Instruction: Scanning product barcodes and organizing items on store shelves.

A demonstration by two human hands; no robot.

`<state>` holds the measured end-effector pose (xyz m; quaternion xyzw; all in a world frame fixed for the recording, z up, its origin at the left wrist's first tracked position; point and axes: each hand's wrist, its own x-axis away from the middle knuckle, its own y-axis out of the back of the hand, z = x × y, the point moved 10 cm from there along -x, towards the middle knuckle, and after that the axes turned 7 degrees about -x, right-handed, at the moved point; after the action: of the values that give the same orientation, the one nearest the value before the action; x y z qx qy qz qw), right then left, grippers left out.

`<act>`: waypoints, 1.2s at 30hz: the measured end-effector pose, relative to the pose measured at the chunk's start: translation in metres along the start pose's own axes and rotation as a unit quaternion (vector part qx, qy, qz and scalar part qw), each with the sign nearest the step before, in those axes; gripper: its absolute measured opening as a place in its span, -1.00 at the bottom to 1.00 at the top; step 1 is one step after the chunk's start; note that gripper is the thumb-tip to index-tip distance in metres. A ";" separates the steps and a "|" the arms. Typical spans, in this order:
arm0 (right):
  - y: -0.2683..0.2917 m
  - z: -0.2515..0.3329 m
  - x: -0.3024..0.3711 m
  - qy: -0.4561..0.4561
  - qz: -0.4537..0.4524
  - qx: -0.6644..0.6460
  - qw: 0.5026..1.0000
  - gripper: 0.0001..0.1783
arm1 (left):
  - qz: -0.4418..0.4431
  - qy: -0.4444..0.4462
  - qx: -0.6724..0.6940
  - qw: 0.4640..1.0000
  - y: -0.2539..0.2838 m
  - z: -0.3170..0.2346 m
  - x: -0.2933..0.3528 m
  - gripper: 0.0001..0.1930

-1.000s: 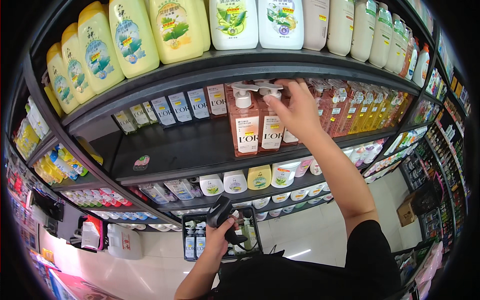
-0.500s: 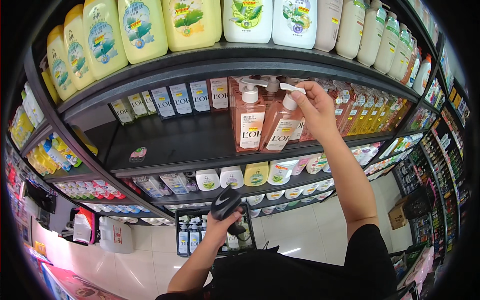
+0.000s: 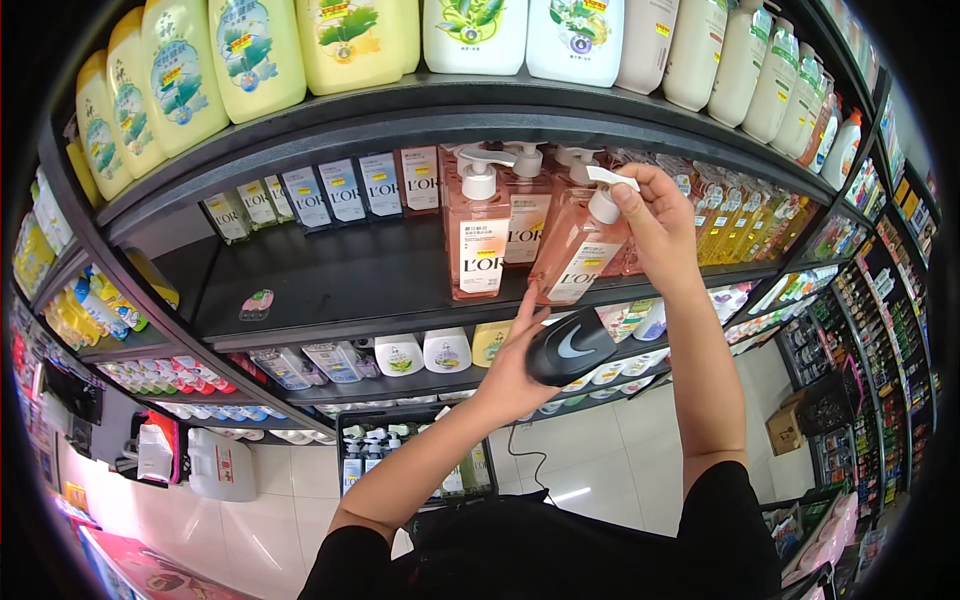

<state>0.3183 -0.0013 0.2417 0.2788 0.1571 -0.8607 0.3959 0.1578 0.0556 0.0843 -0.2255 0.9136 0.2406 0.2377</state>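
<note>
Head view: at the front edge of the black shelf (image 3: 330, 270), 1 pink pump bottle (image 3: 566, 235) tilts, its top leaning right. It is square-sided and see-through, with a white pump (image 3: 604, 207) and a pale label (image 3: 580, 275) bearing dark lettering and 1 small yellow sticker. The right hand (image 3: 658, 225) is nearly closed, thumb and fingers pinching the pump. Just below the shelf's edge, the left hand (image 3: 512, 368) wraps a black scanner (image 3: 572, 350), 1 finger extended beside the bottle's base; whether it touches, I cannot tell. Upright pink bottles (image 3: 478, 225) stand on the shelf.
</note>
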 end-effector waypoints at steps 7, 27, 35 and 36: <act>0.008 -0.020 -0.020 -0.028 0.015 0.051 0.998 -0.74 | 0.029 0.015 0.007 0.999 -0.031 0.012 -0.018 -0.06; 0.017 -0.085 0.063 0.023 0.020 0.326 0.945 -0.76 | 0.030 -0.003 0.061 0.998 -0.027 0.029 -0.023 -0.20; 0.017 -0.099 0.063 0.040 -0.004 0.319 0.947 -0.76 | 0.071 -0.006 0.053 0.996 -0.023 0.030 -0.022 -0.25; 0.017 -0.100 0.065 0.045 -0.013 0.321 0.946 -0.75 | 0.072 -0.005 0.054 0.996 -0.018 0.029 -0.017 -0.25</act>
<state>0.3318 -0.0016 0.1224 0.4278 -0.1058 -0.8570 0.2672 0.1906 0.0626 0.0651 -0.1444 0.9380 0.2082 0.2365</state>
